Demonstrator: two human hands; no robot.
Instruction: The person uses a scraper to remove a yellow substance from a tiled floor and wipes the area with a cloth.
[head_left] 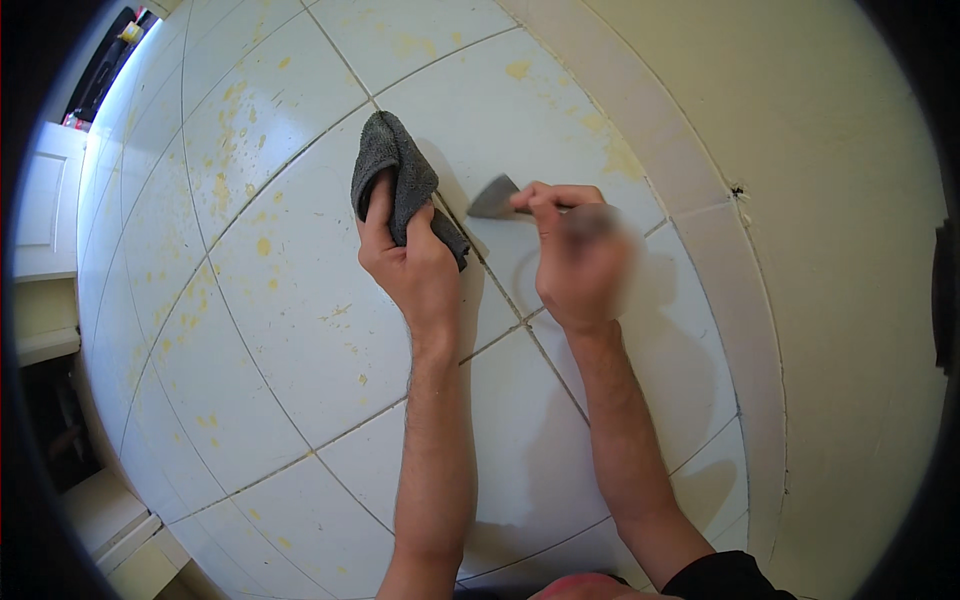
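Observation:
A dark grey cloth (395, 170) is bunched in my left hand (412, 265), its fingers tucked into the folds and the thumb pressed on the outside. To the right of it, my right hand (585, 250) grips a scraper (494, 198) with a flat metal blade that points left toward the cloth. The scraper's handle is mostly hidden in my fist. Part of the right hand is blurred. Both hands are over a pale tiled floor (330, 290) marked with yellow flecks; whether the blade touches the tile I cannot tell.
Yellow patches (232, 130) lie scattered over the tiles, mostly on the left and far side. A pale skirting (700, 170) and beige wall (840, 200) curve along the right. White cabinets (48, 215) stand at the left edge, with a dark opening (55, 420) below.

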